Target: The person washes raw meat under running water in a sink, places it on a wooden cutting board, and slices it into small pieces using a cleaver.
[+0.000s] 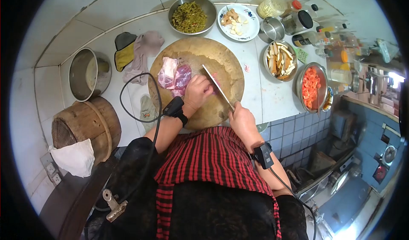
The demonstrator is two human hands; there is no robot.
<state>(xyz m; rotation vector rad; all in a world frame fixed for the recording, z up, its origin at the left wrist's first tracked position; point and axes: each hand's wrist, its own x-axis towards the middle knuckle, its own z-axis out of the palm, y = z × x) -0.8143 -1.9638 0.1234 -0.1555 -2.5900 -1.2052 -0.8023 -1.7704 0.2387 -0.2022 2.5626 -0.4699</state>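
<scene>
A round wooden chopping board (221,57) lies on the counter before me. On its left half rest chunks of raw meat (167,78), pink-purple with a pale fatty part. My left hand (197,93) is closed, fingers curled down on a small piece of raw meat (216,83) mostly hidden beneath them, beside the larger chunks. In my right hand (243,121) is the handle of a kitchen knife (218,84). Its blade stands edge-down on the board, just right of my left fingertips, seen mostly along its spine.
Behind the board are a bowl of chopped greens (189,18) and a plate of ginger and garlic (238,22). Bowls of sliced brown-and-white strips (280,61) and chopped red pieces (311,87) stand right, near several jars (298,22). Left are cloths (142,52), a metal pot (88,75) and a wooden bucket (85,125).
</scene>
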